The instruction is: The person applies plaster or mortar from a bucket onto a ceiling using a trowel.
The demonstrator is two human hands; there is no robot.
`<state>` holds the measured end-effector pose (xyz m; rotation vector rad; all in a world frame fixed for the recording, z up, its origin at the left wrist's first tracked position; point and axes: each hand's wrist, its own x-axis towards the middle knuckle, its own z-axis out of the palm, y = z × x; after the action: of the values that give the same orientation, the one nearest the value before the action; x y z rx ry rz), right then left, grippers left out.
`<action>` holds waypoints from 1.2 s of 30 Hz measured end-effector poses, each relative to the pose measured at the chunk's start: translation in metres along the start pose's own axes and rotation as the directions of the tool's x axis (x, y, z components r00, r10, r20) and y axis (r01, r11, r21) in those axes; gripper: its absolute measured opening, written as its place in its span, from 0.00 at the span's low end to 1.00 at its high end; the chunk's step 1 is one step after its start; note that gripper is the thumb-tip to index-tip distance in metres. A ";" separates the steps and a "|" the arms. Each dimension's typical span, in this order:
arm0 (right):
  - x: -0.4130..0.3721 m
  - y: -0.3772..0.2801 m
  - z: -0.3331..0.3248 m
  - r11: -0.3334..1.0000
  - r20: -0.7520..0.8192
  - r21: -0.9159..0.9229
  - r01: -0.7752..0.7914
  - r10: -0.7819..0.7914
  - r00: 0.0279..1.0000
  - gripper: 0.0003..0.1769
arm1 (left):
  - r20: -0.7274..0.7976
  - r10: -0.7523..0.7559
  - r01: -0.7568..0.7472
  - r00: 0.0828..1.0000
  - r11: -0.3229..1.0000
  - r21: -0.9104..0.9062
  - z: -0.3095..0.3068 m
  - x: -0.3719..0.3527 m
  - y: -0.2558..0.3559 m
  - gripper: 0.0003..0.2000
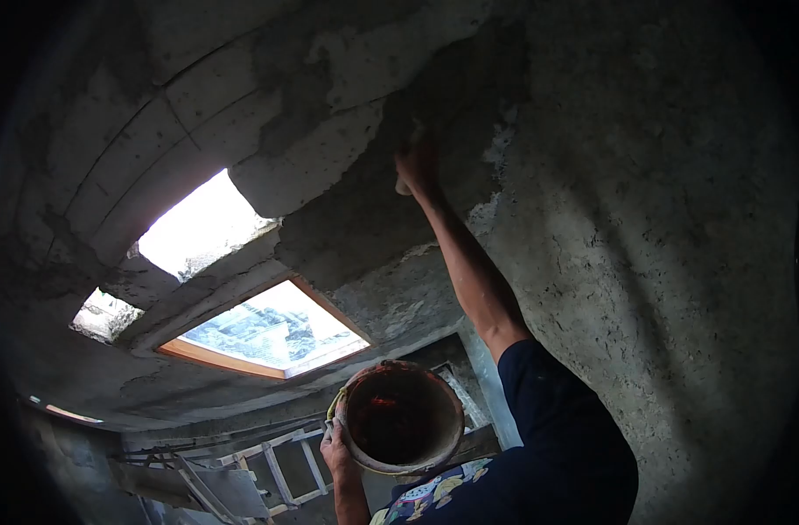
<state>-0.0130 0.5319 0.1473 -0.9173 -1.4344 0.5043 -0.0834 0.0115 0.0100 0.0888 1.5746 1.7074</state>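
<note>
My left hand (336, 451) grips the side of a round, stained bucket (457, 418) at the lower middle of the view, by its rim and a yellowish handle or cord. The bucket's mouth faces me; its inside is dark, with a reddish glint, and its contents cannot be made out. My right arm reaches up to the wall. There my right hand (419, 166) is closed at a dark, damp-looking plaster patch (478, 87). A pale end shows below the fist, but the rest of what it holds is lost in shadow.
Left of the patch are bare, lighter wall (347, 157) and a bright opening (202, 227) with broken edges. Below it is a wood-framed window (277, 328). A wooden ladder-like frame (286, 468) and boards stand at lower left. Rough plastered wall (662, 262) fills the right.
</note>
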 end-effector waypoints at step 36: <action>-0.002 -0.004 -0.029 0.997 -0.030 -0.075 -0.002 0.000 1.000 0.29 | -0.010 -0.054 0.055 0.998 0.998 0.039 0.010 0.009 -0.006 0.17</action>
<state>0.0140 0.5209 0.1525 -0.9816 -1.4333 0.4383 -0.0812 0.0246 0.0025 0.0575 1.6031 1.6373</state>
